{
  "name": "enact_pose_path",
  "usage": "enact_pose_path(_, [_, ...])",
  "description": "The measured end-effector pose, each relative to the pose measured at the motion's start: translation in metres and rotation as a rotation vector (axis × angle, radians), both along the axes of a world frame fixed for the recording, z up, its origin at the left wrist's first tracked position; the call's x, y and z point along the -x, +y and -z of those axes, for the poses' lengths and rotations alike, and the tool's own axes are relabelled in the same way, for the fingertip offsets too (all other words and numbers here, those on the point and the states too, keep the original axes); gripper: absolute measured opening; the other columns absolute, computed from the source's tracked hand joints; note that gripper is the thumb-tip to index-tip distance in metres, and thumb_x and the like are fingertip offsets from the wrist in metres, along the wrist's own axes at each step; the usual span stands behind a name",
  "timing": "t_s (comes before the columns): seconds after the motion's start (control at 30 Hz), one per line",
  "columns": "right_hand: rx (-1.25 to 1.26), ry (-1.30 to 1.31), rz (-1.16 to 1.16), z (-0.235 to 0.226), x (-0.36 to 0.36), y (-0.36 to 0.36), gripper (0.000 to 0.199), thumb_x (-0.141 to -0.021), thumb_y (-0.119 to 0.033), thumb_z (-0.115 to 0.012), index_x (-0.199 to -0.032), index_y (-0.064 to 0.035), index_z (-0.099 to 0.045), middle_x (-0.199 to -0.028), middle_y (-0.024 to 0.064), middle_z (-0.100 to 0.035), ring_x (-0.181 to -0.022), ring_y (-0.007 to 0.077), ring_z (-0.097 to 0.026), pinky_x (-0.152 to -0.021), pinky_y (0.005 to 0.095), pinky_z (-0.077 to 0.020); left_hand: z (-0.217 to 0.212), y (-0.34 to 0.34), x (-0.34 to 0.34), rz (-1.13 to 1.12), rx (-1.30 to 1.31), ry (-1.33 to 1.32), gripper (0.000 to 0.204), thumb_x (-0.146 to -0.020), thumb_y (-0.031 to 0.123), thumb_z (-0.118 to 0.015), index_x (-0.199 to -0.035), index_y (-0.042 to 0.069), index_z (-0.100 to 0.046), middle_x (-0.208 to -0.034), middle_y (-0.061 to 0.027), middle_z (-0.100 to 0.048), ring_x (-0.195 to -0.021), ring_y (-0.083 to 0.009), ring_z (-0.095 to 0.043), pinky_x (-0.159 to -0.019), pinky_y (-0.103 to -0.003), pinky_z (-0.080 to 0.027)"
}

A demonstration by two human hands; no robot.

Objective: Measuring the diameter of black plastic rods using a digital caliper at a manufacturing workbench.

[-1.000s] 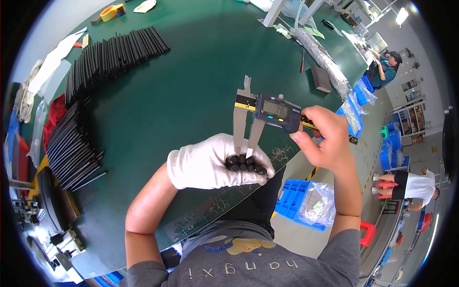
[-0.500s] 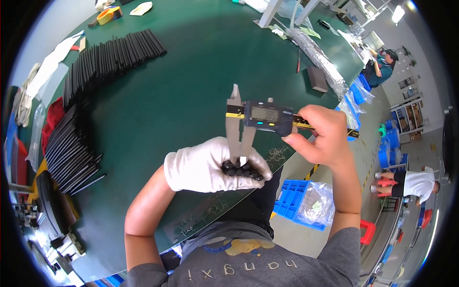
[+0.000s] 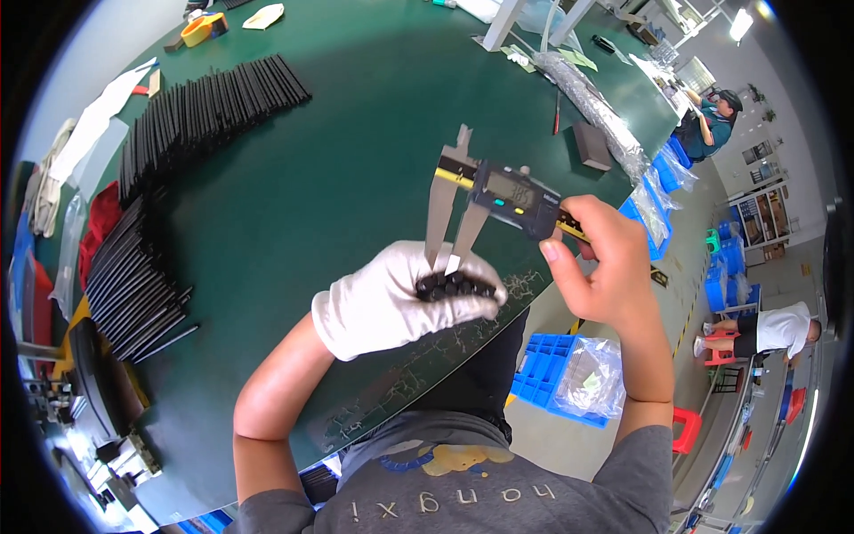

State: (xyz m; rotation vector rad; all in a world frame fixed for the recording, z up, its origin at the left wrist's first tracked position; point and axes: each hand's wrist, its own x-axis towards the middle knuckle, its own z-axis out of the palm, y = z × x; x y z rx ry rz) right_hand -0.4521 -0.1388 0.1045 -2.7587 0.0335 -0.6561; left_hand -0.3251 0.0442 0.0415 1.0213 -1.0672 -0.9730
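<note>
My left hand (image 3: pixel 382 298), in a white glove, is closed round a bundle of black rods (image 3: pixel 455 286), whose ends face up between thumb and fingers. Bare, my right hand (image 3: pixel 609 262) grips a digital caliper (image 3: pixel 516 198) by its beam, thumb at the slider. The caliper's jaws point down at the rod ends, spread apart, the tips just above or touching them; which of the two I cannot tell. Many more black rods (image 3: pixel 213 107) lie side by side in a curved row on the green table (image 3: pixel 356 160), with further rods (image 3: pixel 133 285) fanned at its left.
Yellow tape (image 3: pixel 203 28) sits at the far left. A dark block (image 3: pixel 591 147) and a plastic-wrapped roll (image 3: pixel 587 102) lie at the right edge. A blue crate (image 3: pixel 544 369) stands on the floor beside me. Two other people are in the background at right.
The caliper has tilted and shifted slightly up and right, its jaws rising from among the rod ends and standing wider apart. My gloved hand has turned a little with the bundle.
</note>
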Motion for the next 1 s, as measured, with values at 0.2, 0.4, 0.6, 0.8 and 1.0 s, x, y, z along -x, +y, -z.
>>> enact_pose_path(0.2, [-0.002,0.042,0.093,-0.008,0.004,0.012,0.024,-0.074,-0.022,-0.072,-0.082,-0.0034,-0.059,-0.066,0.0069,-0.058,-0.048,0.0203,-0.052,-0.043,0.0297,-0.0383,0.005,-0.005,0.014,-0.246,-0.075,0.086,0.017,-0.086,0.005,-0.063,-0.102,-0.001,-0.061,-0.090,-0.0067,-0.066,-0.087,-0.0128,-0.062,-0.080,-0.026,-0.049])
enact_pose_path(0.4, [0.055,0.065,0.142,-0.015,0.006,0.017,0.026,-0.073,-0.024,-0.073,-0.082,-0.0033,-0.060,-0.064,0.0065,-0.057,-0.047,0.0196,-0.050,-0.042,0.0297,-0.0371,0.008,-0.008,0.021,-0.365,-0.008,0.063,0.017,-0.086,0.008,-0.064,-0.102,0.001,-0.062,-0.088,-0.0041,-0.064,-0.078,-0.0082,-0.058,-0.071,-0.025,-0.048])
enact_pose_path(0.6, [0.150,0.007,0.143,-0.017,0.007,0.019,0.030,-0.070,-0.028,-0.076,-0.076,-0.0038,-0.060,-0.061,0.0074,-0.055,-0.047,0.0229,-0.050,-0.042,0.0306,-0.0360,0.009,-0.007,0.024,-0.455,0.013,-0.020,0.017,-0.086,0.007,-0.064,-0.101,0.001,-0.062,-0.084,-0.0045,-0.063,-0.075,-0.0084,-0.056,-0.068,-0.024,-0.047])
enact_pose_path(0.8, [0.109,-0.009,0.195,-0.012,0.007,0.023,0.034,-0.067,-0.032,-0.077,-0.067,-0.0058,-0.055,-0.058,0.0060,-0.053,-0.046,0.0235,-0.051,-0.041,0.0312,-0.0353,0.010,-0.005,0.025,-0.481,0.016,-0.050,0.018,-0.085,0.006,-0.065,-0.102,0.002,-0.062,-0.083,-0.0046,-0.063,-0.073,-0.0092,-0.056,-0.066,-0.024,-0.047])
enact_pose_path(1.0, [0.171,-0.003,0.154,-0.009,0.007,0.022,0.035,-0.068,-0.034,-0.076,-0.066,-0.0068,-0.055,-0.057,0.0050,-0.054,-0.046,0.0236,-0.052,-0.040,0.0323,-0.0361,0.013,-0.002,0.023,-0.482,-0.029,-0.059,0.016,-0.085,0.005,-0.063,-0.101,0.002,-0.062,-0.085,-0.0052,-0.064,-0.074,-0.0100,-0.059,-0.067,-0.025,-0.047])
